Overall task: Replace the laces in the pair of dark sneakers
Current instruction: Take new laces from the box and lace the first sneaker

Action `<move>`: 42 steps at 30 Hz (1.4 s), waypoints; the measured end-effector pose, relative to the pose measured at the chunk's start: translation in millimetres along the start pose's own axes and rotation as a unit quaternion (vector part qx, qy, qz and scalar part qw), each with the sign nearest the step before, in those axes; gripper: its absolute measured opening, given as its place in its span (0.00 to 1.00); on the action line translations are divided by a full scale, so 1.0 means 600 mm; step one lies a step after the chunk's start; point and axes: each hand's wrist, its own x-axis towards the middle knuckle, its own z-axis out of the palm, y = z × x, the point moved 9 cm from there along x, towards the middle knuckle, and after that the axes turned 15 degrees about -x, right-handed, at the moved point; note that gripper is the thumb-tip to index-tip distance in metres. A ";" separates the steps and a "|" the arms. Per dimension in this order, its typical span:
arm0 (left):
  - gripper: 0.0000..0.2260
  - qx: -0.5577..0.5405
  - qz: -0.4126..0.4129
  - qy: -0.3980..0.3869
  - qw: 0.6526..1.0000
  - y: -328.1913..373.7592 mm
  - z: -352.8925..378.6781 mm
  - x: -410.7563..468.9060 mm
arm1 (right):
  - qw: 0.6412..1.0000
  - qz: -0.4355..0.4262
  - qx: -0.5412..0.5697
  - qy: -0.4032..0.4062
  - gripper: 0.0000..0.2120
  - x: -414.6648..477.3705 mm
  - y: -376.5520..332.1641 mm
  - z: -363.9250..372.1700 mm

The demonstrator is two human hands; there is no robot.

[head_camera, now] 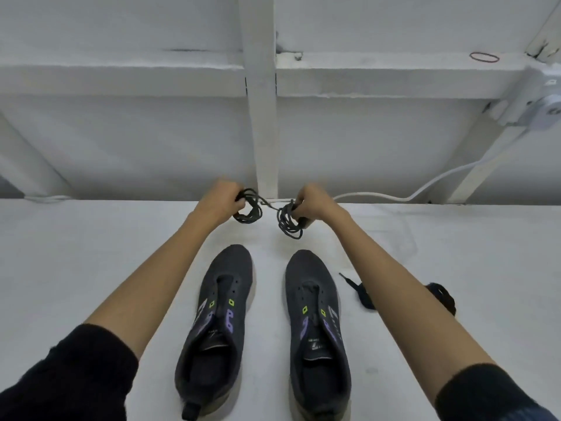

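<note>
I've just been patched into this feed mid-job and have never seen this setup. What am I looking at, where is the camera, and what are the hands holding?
There is no machine here. A person works with bare hands, and the one camera sits on their head, looking forward and down, so both arms reach in from the bottom of the picture. The left hand grips the left coil of dark lace and the right hand grips the right coil. A strand seems to run between the coils. On the white table the left sneaker and right sneaker stand side by side, toes away, eyelets empty. A loose lace lies beside the right sneaker.
</note>
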 end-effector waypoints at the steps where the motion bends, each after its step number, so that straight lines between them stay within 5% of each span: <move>1: 0.06 0.008 -0.021 0.003 1.000 -0.028 -0.001 -0.008 | 1.000 0.007 -0.003 -0.011 0.12 0.007 -0.009 0.022; 6: 0.07 0.038 -0.096 0.007 0.995 -0.119 0.025 -0.045 | 0.999 0.048 -0.016 -0.016 0.02 0.027 -0.002 0.089; 9: 0.11 0.012 -0.140 -0.003 0.990 -0.149 0.043 -0.063 | 0.997 0.073 0.030 -0.019 0.12 0.023 0.021 0.103; 13: 0.14 -0.059 -0.178 0.035 0.982 -0.151 0.031 -0.078 | 0.993 0.091 0.074 0.004 0.06 0.015 0.046 0.095; 18: 0.18 -0.177 -0.014 0.113 0.978 -0.042 0.005 -0.082 | 0.976 0.085 0.197 0.045 0.08 -0.014 0.057 0.071; 23: 0.28 -0.292 0.052 -0.097 0.950 0.084 0.086 -0.094 | 0.945 -0.004 0.320 0.062 0.05 -0.059 0.009 0.019; 28: 0.10 -0.375 0.037 -0.043 0.925 0.093 0.091 -0.101 | 0.907 -0.005 0.405 0.119 0.05 -0.107 0.021 -0.046; 34: 0.05 -0.409 0.014 -0.009 0.913 0.069 0.063 -0.115 | 0.773 0.040 0.583 0.248 0.07 -0.135 0.115 -0.133; 40: 0.07 -0.439 -0.015 0.070 0.896 0.051 0.018 -0.131 | 0.547 0.061 0.715 0.432 0.10 -0.173 0.232 -0.197; 42: 0.08 -0.477 -0.048 0.090 0.873 0.033 0.010 -0.129 | 0.502 0.078 0.696 0.507 0.10 -0.206 0.269 -0.217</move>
